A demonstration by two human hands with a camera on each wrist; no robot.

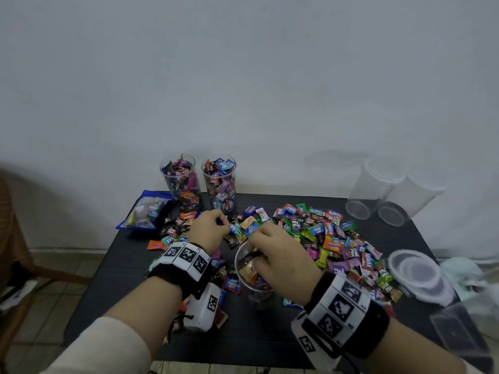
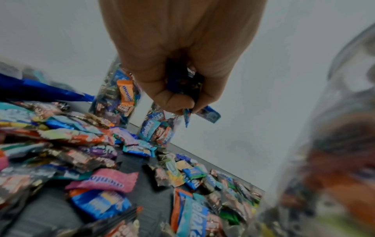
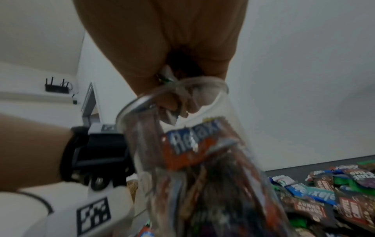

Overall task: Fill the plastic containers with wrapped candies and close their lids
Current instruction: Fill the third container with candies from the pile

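Note:
Wrapped candies (image 1: 324, 233) lie heaped across the black table (image 1: 270, 333). A clear plastic container (image 1: 244, 279), partly filled, stands in the middle near me. My right hand (image 1: 256, 252) hovers over its mouth, its curled fingers pinching candy wrappers at the rim (image 3: 142, 99). My left hand (image 1: 222, 221) is raised just left of it, above the pile. Its fingers (image 2: 174, 102) grip several blue-wrapped candies (image 2: 209, 113). Two full containers (image 1: 181, 182) (image 1: 220, 184) stand without lids at the back.
Two empty clear containers (image 1: 378, 190) (image 1: 413, 195) lean by the wall at the back right. Stacked clear lids (image 1: 415, 271) sit at the right edge. A blue candy bag (image 1: 145, 211) lies at the back left corner. A wooden chair (image 1: 16, 252) stands to the left.

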